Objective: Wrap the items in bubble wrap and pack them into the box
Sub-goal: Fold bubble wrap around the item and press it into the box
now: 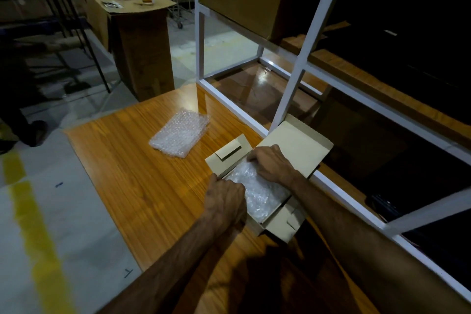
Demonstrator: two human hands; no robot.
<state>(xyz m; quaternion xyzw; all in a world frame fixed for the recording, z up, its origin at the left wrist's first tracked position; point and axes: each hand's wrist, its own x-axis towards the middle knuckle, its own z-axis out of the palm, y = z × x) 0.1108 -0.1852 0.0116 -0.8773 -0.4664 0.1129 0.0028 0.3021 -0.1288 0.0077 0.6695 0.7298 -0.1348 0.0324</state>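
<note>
A: Risk, as judged: wrapped bundle (pixel 257 191) sits proud in the box (pixel 298 153) on the table (pixel 142 166); forcing it could crush flaps or pop bubbles.

B: Hands: left hand (pixel 226 199) and right hand (pixel 270 163) curled, pressing its edges; spare bubble wrap (pixel 179 135) lies apart.

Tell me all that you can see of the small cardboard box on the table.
The box is small, of plain tan cardboard, and lies open on the wooden table beside a white frame. Its lid stands back, and side flaps with slots stick out. A bubble-wrapped bundle fills the inside. The left hand is at its near edge, and the right hand presses on the bundle.
</note>
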